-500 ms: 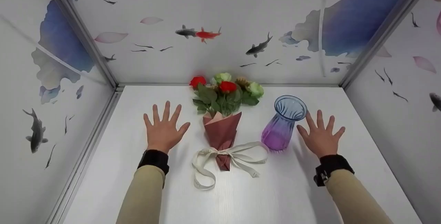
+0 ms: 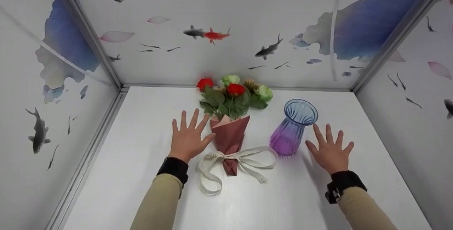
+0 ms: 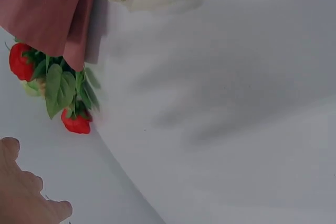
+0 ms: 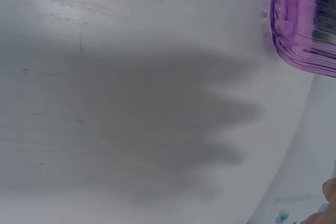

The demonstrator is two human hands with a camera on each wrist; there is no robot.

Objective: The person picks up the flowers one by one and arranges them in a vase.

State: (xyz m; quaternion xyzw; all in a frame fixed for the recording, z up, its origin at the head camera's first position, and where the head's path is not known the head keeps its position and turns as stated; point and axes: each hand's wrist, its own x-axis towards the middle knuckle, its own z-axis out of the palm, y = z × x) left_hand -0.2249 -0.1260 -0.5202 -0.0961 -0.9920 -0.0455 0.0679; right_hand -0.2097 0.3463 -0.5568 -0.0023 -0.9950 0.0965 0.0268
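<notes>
A bouquet of red and pale green flowers (image 2: pixel 235 89) lies on the white table, its stems wrapped in dusky red paper (image 2: pixel 230 134). A cream ribbon (image 2: pixel 253 157) is tied round the lower end of the wrap, with loops and tails spread out. My left hand (image 2: pixel 188 139) hovers just left of the wrap, fingers spread and holding nothing. To the right of the bouquet stands a glass vase (image 2: pixel 293 127), blue at the flared rim and purple at the base. My right hand (image 2: pixel 330 150) is spread right beside the vase, holding nothing; its shadow shows in the right wrist view.
White panels (image 2: pixel 226 60) printed with fish, petals and blue leaves enclose the table (image 2: pixel 283 198) at the back and both sides. Grey metal posts (image 2: pixel 88 28) mark the corners. Each wrist wears a black band (image 2: pixel 173 170).
My left hand has moved right, toward the wrapped bouquet. My right hand has shifted slightly down toward me. The bouquet, ribbon and vase rest as before; the head view has shifted a little.
</notes>
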